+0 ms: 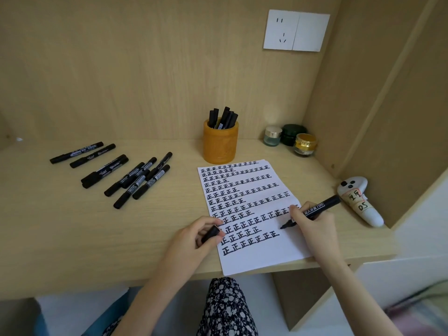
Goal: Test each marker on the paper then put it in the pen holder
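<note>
Marker (312,209): uncapped, gripped by the right hand (314,224), tip at the paper's (254,260) 4 o'clock side, likely for a test stroke.
Left hand (194,238): pinches the cap (210,234), ready for recapping.
Pen holder (220,146): paper's 12 o'clock, part-filled.

The left hand (191,238) pinches a cap (210,234) while the right hand (315,225) grips a marker (323,205) pen-style.
</note>
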Demonstrator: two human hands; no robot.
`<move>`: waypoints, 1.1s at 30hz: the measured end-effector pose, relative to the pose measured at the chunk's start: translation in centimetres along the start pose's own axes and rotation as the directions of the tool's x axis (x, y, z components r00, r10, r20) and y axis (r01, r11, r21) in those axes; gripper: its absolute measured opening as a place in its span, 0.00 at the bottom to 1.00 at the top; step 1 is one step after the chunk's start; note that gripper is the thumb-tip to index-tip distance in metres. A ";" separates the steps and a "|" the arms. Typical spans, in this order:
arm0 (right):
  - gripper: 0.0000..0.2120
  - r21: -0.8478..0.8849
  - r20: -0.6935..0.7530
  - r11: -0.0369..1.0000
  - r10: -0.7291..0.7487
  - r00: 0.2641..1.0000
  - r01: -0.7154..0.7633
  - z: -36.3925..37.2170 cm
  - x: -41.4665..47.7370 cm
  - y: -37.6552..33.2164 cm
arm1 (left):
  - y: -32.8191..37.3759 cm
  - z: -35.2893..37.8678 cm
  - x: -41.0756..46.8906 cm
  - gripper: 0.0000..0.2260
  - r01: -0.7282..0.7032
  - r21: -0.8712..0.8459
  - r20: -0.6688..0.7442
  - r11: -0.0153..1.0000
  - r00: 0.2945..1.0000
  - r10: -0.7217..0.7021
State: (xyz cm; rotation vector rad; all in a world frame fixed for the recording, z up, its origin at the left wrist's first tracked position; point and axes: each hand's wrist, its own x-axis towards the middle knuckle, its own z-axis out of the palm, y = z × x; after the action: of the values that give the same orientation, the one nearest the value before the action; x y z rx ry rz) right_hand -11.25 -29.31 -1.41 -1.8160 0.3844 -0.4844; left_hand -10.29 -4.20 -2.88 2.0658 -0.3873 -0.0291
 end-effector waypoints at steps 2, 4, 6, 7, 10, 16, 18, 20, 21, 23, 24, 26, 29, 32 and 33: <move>0.14 -0.005 0.008 1.000 -0.014 1.000 0.014 0.0 -0.1 0.1 | -0.1 0.0 0.0 0.10 -0.002 -0.002 -0.002 1.000 1.000 0.002; 0.14 0.000 0.016 0.999 -0.032 0.999 0.032 0.1 -0.1 0.2 | -0.1 0.0 -0.1 0.10 -0.008 0.005 0.001 1.000 1.000 0.008; 0.15 0.011 0.016 0.999 -0.042 0.999 0.042 0.2 -0.1 0.3 | 0.0 0.0 -0.1 0.10 -0.011 0.008 0.002 1.000 1.000 0.011; 0.15 0.019 0.015 0.999 -0.045 0.999 0.045 0.2 -0.1 0.3 | 0.0 0.0 -0.1 0.10 -0.010 0.008 0.002 1.000 1.000 0.010; 0.15 0.027 0.020 0.999 -0.047 0.999 0.046 0.3 -0.1 0.4 | -0.1 0.1 -0.1 0.10 -0.010 0.016 0.000 1.000 1.000 0.010; 0.15 -0.003 0.032 0.999 -0.051 0.998 0.051 0.4 -0.1 0.4 | -0.3 0.1 0.0 0.09 -0.010 0.019 -0.003 1.000 1.000 0.010; 0.14 -0.013 0.015 0.998 -0.054 0.998 0.054 0.4 -0.1 0.3 | -0.2 0.1 0.0 0.09 -0.009 0.016 0.002 1.000 1.000 0.009; 0.14 -0.023 -0.012 0.998 -0.059 0.998 0.059 0.3 -0.1 0.3 | -0.2 0.0 -0.1 0.09 -0.008 0.015 0.007 1.000 1.000 0.008; 0.14 -0.027 -0.020 0.998 -0.061 0.998 0.061 0.4 0.0 0.3 | -0.1 0.0 -0.1 0.09 -0.007 0.011 0.007 1.000 1.000 0.007; 0.15 -0.032 -0.028 0.998 -0.064 0.998 0.063 0.4 0.0 0.3 | -0.1 0.0 -0.1 0.09 -0.005 -0.004 0.006 1.000 1.000 0.005; 0.15 -0.030 -0.029 0.998 -0.062 0.998 0.061 0.4 0.0 0.3 | -0.1 0.0 -0.1 0.09 -0.004 -0.009 0.006 1.000 1.000 0.004; 0.15 -0.016 -0.030 0.998 -0.054 0.998 0.053 0.3 -0.1 0.3 | -0.1 0.0 -0.1 0.09 -0.006 -0.011 0.007 1.000 1.000 0.006; 0.15 -0.004 -0.016 0.999 -0.049 0.999 0.049 0.2 -0.1 0.4 | -0.1 0.0 -0.1 0.09 -0.008 -0.006 0.009 1.000 1.000 0.008; 0.14 -0.017 0.001 0.999 -0.052 0.999 0.052 0.3 -0.1 0.4 | 0.0 0.0 -0.1 0.09 -0.008 0.005 0.008 1.000 1.000 0.008; 0.14 -0.020 -0.001 0.998 -0.054 0.999 0.054 0.4 -0.1 0.4 | 0.0 0.0 -0.1 0.09 -0.008 0.004 0.008 1.000 1.000 0.008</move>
State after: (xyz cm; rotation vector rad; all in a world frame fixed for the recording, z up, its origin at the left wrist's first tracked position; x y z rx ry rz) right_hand -11.13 -29.08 -1.86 -1.8496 0.3430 -0.5206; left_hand -10.36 -4.20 -2.87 2.0690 -0.4007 -0.0313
